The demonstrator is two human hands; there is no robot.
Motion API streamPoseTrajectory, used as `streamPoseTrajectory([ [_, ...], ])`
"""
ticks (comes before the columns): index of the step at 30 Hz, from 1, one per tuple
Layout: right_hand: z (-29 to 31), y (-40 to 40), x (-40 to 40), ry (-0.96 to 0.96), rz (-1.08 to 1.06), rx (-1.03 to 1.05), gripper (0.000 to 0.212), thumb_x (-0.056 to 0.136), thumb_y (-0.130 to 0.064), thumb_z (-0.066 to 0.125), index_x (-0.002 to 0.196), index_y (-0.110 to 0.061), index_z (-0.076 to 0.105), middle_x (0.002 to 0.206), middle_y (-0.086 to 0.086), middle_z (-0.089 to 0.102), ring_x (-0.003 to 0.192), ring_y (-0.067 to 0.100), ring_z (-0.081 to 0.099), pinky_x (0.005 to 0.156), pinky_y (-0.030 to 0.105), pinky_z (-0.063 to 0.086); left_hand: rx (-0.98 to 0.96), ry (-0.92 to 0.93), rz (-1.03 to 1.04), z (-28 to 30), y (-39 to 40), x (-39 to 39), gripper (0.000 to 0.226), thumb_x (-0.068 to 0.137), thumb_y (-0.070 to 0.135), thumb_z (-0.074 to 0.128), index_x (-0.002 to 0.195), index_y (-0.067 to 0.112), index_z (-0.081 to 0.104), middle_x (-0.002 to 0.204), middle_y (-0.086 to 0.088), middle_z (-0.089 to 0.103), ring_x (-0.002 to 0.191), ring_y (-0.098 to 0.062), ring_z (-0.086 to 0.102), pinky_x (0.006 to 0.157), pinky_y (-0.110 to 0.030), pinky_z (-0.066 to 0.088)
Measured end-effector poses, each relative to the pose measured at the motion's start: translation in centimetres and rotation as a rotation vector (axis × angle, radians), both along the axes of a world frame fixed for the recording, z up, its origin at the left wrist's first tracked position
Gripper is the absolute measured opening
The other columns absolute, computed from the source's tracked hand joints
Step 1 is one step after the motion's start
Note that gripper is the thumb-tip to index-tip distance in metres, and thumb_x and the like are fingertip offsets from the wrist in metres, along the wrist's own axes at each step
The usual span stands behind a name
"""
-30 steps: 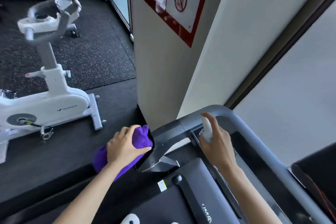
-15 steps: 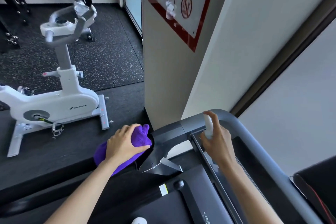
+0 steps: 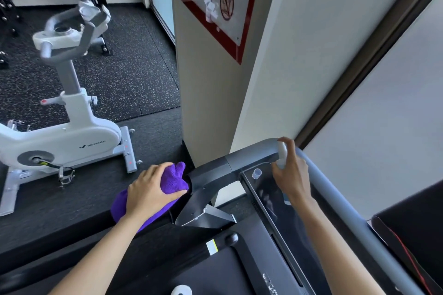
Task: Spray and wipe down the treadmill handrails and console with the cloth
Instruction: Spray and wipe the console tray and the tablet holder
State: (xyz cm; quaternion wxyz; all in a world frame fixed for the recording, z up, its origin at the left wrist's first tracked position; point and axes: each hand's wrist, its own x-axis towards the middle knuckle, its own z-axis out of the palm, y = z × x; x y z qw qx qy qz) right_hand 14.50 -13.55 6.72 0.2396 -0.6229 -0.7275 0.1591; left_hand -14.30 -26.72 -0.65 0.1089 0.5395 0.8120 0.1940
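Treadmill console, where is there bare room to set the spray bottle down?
The glossy console is bare below the small clear cap, left of the right hand holding the spray bottle. It is crowded at the left corner under the purple cloth.

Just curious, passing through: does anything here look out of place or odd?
One small thing: a clear cap sits loose on the treadmill console, likely off the spray bottle. Nothing looks spilled or damaged.
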Motion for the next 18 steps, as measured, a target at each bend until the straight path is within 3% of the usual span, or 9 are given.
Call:
streamPoseTrajectory([
  [2,0.0,-0.1,-0.2,0.024,0.003,0.016,0.053,0.077,0.0,0.047,0.12,-0.029,0.035,0.059,0.011,0.048,0.053,0.034,0.048,0.05,0.039,0.041,0.03,-0.006,0.006,-0.1,-0.1,0.0,0.082,0.057,0.084,0.054,0.126,0.04,0.051,0.121,0.014,0.058,0.112,-0.019,0.059,0.077,-0.041,0.05],
  [5,0.1,-0.3,-0.3,0.039,0.045,0.012,0.056,0.079,-0.001,0.049,0.125,-0.029,0.036,0.059,0.008,0.049,0.054,0.03,0.048,0.051,0.038,0.039,0.119,-0.125,0.054,0.3,0.2,1.2,0.073,0.063,0.069,0.072,0.126,0.037,0.053,0.122,0.013,0.059,0.114,-0.019,0.058,0.081,-0.04,0.048],
  [8,0.3,-0.8,-0.1,0.065,0.072,0.026,0.056,0.079,-0.003,0.053,0.126,-0.029,0.037,0.061,0.011,0.052,0.057,0.032,0.05,0.054,0.04,0.044,0.239,-0.279,0.096,0.7,2.2,4.0,0.067,0.065,0.059,0.077,0.124,0.034,0.056,0.121,0.01,0.06,0.112,-0.019,0.058,0.085,-0.037,0.048],
  [9,0.4,-1.0,0.0,0.085,0.074,0.024,0.055,0.079,-0.004,0.054,0.125,-0.029,0.037,0.063,0.013,0.054,0.058,0.033,0.05,0.055,0.04,0.044,0.232,-0.273,0.07,0.7,3.3,5.1,0.068,0.066,0.061,0.074,0.124,0.03,0.057,0.12,0.007,0.061,0.11,-0.022,0.059,0.085,-0.037,0.049],
  [12,0.5,-1.5,0.4,0.124,0.057,0.018,0.056,0.079,-0.004,0.055,0.125,-0.03,0.037,0.062,0.014,0.054,0.059,0.033,0.051,0.055,0.039,0.043,0.162,0.032,-0.071,0.0,7.9,9.0,0.071,0.072,0.074,0.047,0.12,0.023,0.062,0.112,-0.001,0.063,0.091,-0.031,0.062,0.071,-0.041,0.05],
  [14,0.5,-1.6,0.6,0.132,0.041,0.016,0.058,0.078,-0.003,0.054,0.124,-0.033,0.035,0.061,0.012,0.054,0.058,0.032,0.05,0.056,0.039,0.042,0.12,0.143,-0.166,-0.4,11.6,11.5,0.063,0.082,0.068,0.039,0.118,0.023,0.063,0.11,-0.004,0.063,0.089,-0.033,0.062,0.069,-0.04,0.049],
  [18,0.6,-1.0,1.0,0.113,0.042,0.006,0.058,0.078,-0.002,0.052,0.123,-0.034,0.034,0.061,0.013,0.053,0.057,0.032,0.05,0.056,0.039,0.045,-0.068,0.009,-0.27,0.7,17.0,13.6,0.048,0.096,0.053,0.042,0.134,0.025,0.05,0.13,-0.005,0.053,0.113,-0.034,0.052,0.089,-0.041,0.043],
])
